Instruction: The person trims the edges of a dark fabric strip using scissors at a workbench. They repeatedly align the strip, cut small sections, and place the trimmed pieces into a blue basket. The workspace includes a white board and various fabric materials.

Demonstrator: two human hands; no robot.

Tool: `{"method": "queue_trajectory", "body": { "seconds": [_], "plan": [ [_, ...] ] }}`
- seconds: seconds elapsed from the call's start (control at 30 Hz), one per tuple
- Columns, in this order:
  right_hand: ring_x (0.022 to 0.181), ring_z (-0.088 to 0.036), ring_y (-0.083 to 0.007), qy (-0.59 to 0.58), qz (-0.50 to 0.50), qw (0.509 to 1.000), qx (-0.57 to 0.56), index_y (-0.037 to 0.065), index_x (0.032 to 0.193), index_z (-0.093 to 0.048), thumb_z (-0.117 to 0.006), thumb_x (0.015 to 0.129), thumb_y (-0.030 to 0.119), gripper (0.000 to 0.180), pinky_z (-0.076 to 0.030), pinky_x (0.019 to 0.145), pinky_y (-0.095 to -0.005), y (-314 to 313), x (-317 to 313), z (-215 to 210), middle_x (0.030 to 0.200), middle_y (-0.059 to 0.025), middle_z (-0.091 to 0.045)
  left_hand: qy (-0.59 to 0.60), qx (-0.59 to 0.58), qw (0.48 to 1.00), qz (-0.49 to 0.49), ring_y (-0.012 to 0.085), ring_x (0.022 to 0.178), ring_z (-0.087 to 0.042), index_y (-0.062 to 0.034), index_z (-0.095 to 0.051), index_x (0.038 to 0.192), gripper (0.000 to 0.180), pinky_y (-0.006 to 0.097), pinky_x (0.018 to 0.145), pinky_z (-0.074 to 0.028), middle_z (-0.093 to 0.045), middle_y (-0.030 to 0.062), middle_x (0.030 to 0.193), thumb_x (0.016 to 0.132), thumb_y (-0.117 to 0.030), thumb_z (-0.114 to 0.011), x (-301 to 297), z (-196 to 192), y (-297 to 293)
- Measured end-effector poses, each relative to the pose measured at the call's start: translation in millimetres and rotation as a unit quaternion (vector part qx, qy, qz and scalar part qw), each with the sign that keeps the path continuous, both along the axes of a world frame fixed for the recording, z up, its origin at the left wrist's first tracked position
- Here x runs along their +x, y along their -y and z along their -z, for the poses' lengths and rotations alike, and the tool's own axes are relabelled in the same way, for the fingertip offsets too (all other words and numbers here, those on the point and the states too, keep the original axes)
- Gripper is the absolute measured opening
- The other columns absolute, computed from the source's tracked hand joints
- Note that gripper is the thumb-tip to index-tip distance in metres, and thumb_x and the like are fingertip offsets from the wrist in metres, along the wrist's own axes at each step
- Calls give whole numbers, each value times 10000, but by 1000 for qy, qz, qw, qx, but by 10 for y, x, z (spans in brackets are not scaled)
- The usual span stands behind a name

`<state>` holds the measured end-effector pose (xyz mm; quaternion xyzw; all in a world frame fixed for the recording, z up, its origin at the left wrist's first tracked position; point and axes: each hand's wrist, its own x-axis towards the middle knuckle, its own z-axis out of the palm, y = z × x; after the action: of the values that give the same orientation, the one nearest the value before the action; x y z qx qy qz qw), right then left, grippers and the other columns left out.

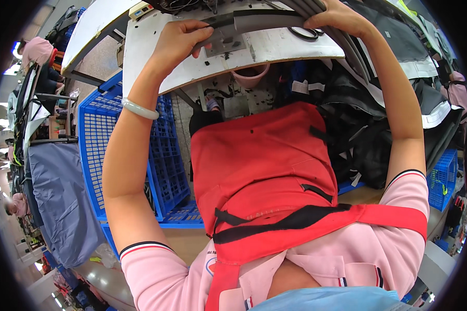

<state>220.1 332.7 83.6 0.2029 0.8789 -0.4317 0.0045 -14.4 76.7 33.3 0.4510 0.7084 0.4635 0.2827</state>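
Both hands clamp a grey strip point(267, 20) lying crosswise on the white surface point(275, 46): left hand point(179, 39) grips its left end, right hand point(337, 18) seemingly pins the right.

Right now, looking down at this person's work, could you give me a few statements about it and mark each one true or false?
1. Both hands rest on a strip of grey fabric on the white table. True: the left hand and right hand both press on the grey fabric on the white table.
2. The person wears a green apron. False: the apron is red.
3. A pale bangle sits on the left wrist. True: the bangle circles it.
4. The crate beside the left arm is yellow. False: the crate is blue.
5. A pair of scissors lies on the table near the right hand. True: the scissors have black handles.
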Motion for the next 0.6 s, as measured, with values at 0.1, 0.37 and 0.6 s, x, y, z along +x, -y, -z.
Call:
{"method": "queue_trajectory", "body": {
  "seconds": [0.1,0.37,0.6],
  "plan": [
    [768,-559,-113,-19,-14,999,24,15,1017,-634,-779,679,144,390,-458,688,-270,-57,-32,-11,827,-23,-620,1,12,1000,-2,64,512,-481,43,-674,1063,300,214,505,-395,-679,78,734,884,-197,-658,-11,-25,-55],
    [796,-577,-115,-41,0,999,28,-12,1011,-656,-775,677,126,380,-471,737,-257,-171,-97,-61,875,-39,-651,18,24,999,23,62,561,-498,46,-652,1116,311,198,543,-395,-664,75,779,912,-189,-635,-115,-77,-129],
    [778,-576,-117,-84,11,996,2,-2,999,-663,-766,679,119,358,-475,730,-259,-120,-164,-62,862,-38,-655,53,47,997,3,85,590,-529,37,-641,1140,315,219,575,-432,-674,77,826,918,-185,-619,-229,11,-173]
  ]
}}
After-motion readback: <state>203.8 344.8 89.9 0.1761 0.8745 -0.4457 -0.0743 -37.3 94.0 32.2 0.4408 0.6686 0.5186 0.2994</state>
